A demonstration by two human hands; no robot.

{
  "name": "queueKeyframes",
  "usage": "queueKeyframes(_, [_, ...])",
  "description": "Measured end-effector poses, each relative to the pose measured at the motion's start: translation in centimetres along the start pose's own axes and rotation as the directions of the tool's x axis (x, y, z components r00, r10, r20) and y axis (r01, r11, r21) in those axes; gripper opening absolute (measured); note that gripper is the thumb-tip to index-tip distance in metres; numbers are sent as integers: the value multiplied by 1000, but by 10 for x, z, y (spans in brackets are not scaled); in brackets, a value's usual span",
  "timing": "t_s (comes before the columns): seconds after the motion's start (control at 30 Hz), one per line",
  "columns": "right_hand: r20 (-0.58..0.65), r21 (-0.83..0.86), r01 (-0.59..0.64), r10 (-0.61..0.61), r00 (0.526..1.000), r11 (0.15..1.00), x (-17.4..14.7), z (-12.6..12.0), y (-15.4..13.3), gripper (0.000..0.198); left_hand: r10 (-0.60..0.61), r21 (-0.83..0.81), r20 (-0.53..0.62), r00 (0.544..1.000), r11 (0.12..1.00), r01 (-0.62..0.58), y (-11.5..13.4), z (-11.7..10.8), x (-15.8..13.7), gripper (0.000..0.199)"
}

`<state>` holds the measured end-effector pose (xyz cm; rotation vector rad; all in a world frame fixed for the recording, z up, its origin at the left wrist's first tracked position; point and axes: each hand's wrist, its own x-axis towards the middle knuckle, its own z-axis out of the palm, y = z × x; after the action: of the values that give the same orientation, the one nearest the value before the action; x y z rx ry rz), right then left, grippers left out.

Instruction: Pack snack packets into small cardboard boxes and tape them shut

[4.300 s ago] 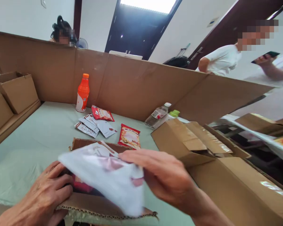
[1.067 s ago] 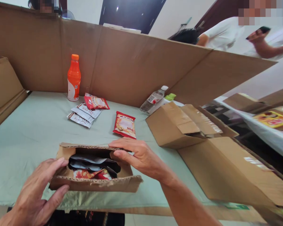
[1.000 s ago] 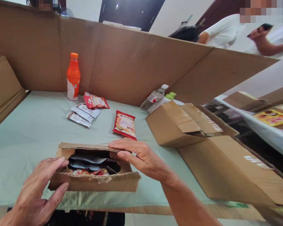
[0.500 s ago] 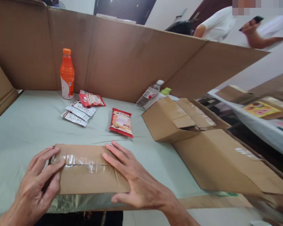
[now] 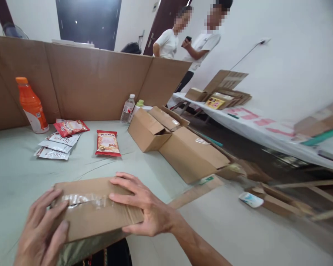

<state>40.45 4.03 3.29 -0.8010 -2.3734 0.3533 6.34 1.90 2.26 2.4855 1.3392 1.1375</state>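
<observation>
A flat cardboard box point(image 5: 100, 218) with clear tape across its top lies at the table's near edge. My left hand point(image 5: 41, 225) grips its left end, fingers bent over the top and thumb at the near side. At the right end, my right hand point(image 5: 144, 207) holds the box with fingers spread over the top and thumb along the near edge. Beyond the box lie a red snack packet point(image 5: 108, 143), another red packet point(image 5: 71, 127) and several white sachets point(image 5: 55, 146). An orange drink bottle point(image 5: 32, 105) stands behind them at the left.
A cardboard wall point(image 5: 100, 85) lines the table's back. Open cardboard boxes point(image 5: 192, 151) stand at the right, near a clear water bottle point(image 5: 127, 110) and a green-capped bottle point(image 5: 138, 105). Two people stand behind the wall. A white-covered table point(image 5: 238, 129) runs along the far right.
The view has swung to the right, showing more of the room and moving the table things leftward in the picture. Both hands stay on the box, which now appears slightly turned.
</observation>
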Motion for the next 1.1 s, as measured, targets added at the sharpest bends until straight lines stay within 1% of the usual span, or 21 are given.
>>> queueKeyframes(0.1, [-108, -106, -157, 146, 983, 982, -55, -28, 1, 70, 151, -149, 51, 987, 979, -142, 21, 47, 48, 31])
queueKeyframes(0.13, [-159, -150, -223, 199, 967, 963, -73, -36, 1, 68, 202, -209, 108, 973, 962, -177, 29, 64, 67, 31])
queueKeyframes(0.17, [-218, -194, -291, 248, 944, 937, -90, -44, 2, 66, 263, -277, 156, 952, 937, -214, 37, 83, 86, 32])
queueKeyframes(0.27, [-404, -305, -472, 336, 851, 827, -136, -60, 4, 59, 369, -351, 228, 901, 894, -277, 64, 139, 139, 37])
queueKeyframes(0.33, [-499, -348, -561, 358, 789, 751, -157, -64, 9, 56, 398, -364, 262, 879, 884, -292, 82, 172, 165, 39])
queueKeyframes(0.4, [-587, -370, -638, 363, 724, 675, -170, -66, 17, 55, 403, -361, 287, 869, 886, -292, 97, 196, 182, 46])
queueKeyframes(0.47, [-677, -383, -712, 346, 650, 589, -173, -65, 30, 56, 401, -348, 305, 864, 891, -290, 105, 210, 188, 54])
queueKeyframes(0.57, [-788, -368, -826, 328, 521, 427, -161, -62, 57, 59, 409, -317, 339, 847, 898, -306, 99, 215, 177, 56])
queueKeyframes(0.67, [-830, -309, -919, 401, 387, 245, -141, -62, 83, 61, 419, -266, 387, 822, 904, -335, 73, 202, 147, 52])
queueKeyframes(0.7, [-829, -297, -934, 433, 355, 198, -134, -63, 89, 60, 419, -247, 403, 814, 906, -344, 61, 193, 134, 51])
queueKeyframes(0.73, [-824, -294, -942, 457, 336, 163, -128, -63, 91, 59, 416, -227, 416, 809, 909, -350, 49, 183, 121, 50])
queueKeyframes(0.77, [-822, -301, -943, 463, 332, 141, -123, -63, 91, 58, 406, -204, 427, 808, 914, -352, 36, 171, 108, 49])
queueKeyframes(0.8, [-827, -316, -939, 446, 342, 135, -119, -62, 88, 58, 388, -177, 433, 813, 922, -346, 24, 156, 95, 50])
queueKeyframes(0.83, [-836, -337, -930, 407, 367, 146, -114, -60, 81, 59, 361, -145, 436, 824, 932, -331, 11, 141, 82, 50])
queueKeyframes(0.87, [-844, -363, -915, 354, 404, 178, -110, -58, 74, 60, 326, -110, 434, 840, 944, -310, -2, 125, 69, 51])
queueKeyframes(0.9, [-843, -391, -890, 297, 449, 236, -106, -54, 66, 60, 286, -75, 429, 857, 957, -282, -14, 108, 57, 50])
queueKeyframes(0.93, [-829, -418, -851, 250, 501, 320, -101, -49, 59, 59, 239, -31, 418, 876, 968, -249, -26, 92, 44, 48])
queueKeyframes(0.97, [-799, -435, -796, 226, 557, 421, -95, -42, 55, 56, 189, 23, 397, 898, 976, -215, -37, 77, 31, 45])
queueKeyframes(1.03, [-699, -413, -665, 252, 669, 622, -77, -23, 61, 48, 83, 143, 331, 940, 980, -137, -55, 51, 6, 39])
queueKeyframes(1.07, [-638, -367, -617, 294, 711, 696, -66, -12, 73, 46, 32, 197, 291, 956, 976, -93, -61, 41, -7, 37])
queueKeyframes(1.1, [-579, -300, -593, 351, 736, 747, -54, 0, 91, 48, -13, 238, 253, 967, 970, -49, -66, 33, -20, 36])
